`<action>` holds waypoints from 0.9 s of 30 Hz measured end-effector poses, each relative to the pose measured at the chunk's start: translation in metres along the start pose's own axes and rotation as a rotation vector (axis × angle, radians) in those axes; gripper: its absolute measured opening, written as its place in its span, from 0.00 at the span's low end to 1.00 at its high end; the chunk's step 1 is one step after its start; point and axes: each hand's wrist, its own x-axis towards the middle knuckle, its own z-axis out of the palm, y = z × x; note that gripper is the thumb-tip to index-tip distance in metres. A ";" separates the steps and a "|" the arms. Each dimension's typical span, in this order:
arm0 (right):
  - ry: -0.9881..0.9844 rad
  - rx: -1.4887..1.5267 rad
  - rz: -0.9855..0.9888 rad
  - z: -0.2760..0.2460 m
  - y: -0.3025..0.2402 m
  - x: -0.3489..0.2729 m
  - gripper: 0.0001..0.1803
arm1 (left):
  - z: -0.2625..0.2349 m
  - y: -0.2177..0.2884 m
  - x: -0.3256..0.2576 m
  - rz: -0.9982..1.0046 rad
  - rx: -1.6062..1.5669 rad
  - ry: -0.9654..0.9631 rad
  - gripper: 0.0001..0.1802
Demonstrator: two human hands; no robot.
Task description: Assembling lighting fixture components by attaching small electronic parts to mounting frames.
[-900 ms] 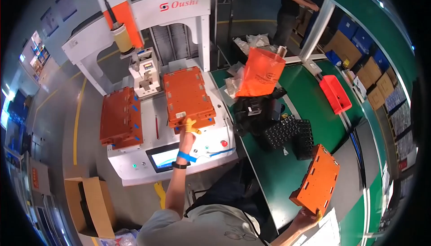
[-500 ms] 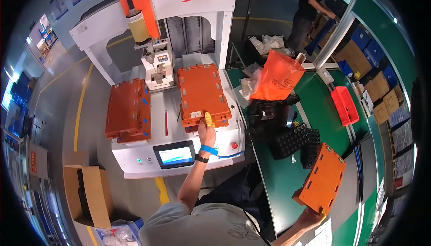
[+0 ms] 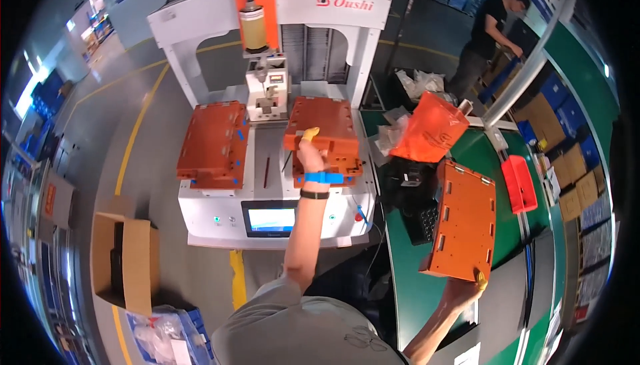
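Observation:
My left hand (image 3: 312, 155), with yellow fingertip covers and a blue wrist strap, grips the near edge of an orange rectangular housing (image 3: 322, 117) on the right side of the white machine. That edge is tilted up, and an orange fixture (image 3: 347, 167) shows beneath it. The fingers under the edge are hidden. My right hand (image 3: 463, 293) holds a second orange housing (image 3: 465, 222) by its near end, above the green bench at right. Slots line its long edges. Another orange housing (image 3: 212, 142) with blue marks along its side lies on the machine's left side.
A screwdriving head (image 3: 261, 75) hangs between the two machine positions, above the white machine bed (image 3: 267, 195). On the green bench (image 3: 407, 258) are an orange bag (image 3: 432, 128), black trays (image 3: 420, 225) and a red bin (image 3: 519, 185). A co-worker (image 3: 487, 38) stands at back right.
My left hand has raised the near edge of the housing on the machine. My right hand has brought its housing up and farther forward, over the black trays. The view has shifted.

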 end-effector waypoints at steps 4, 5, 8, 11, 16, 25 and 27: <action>-0.117 0.100 0.097 0.033 0.022 0.027 0.32 | -0.103 0.017 -0.023 0.079 -0.230 0.026 0.11; -0.137 0.173 0.164 0.038 0.029 0.036 0.32 | -0.117 0.033 -0.051 0.063 -0.266 0.006 0.14; -0.300 0.230 0.304 0.088 0.066 0.063 0.31 | -0.157 0.077 -0.125 0.115 -0.298 -0.116 0.25; -0.388 0.173 0.426 0.140 0.118 0.073 0.31 | -0.210 0.094 -0.180 0.251 -0.248 -0.011 0.34; -0.339 0.210 0.656 0.176 0.216 0.077 0.27 | -0.269 0.101 -0.233 0.281 -0.267 -0.035 0.37; -0.308 0.200 0.676 0.191 0.299 0.064 0.26 | -0.319 0.089 -0.248 0.269 -0.324 0.015 0.33; -0.294 0.190 0.683 0.193 0.304 0.057 0.27 | -0.326 0.086 -0.243 0.304 -0.255 0.026 0.32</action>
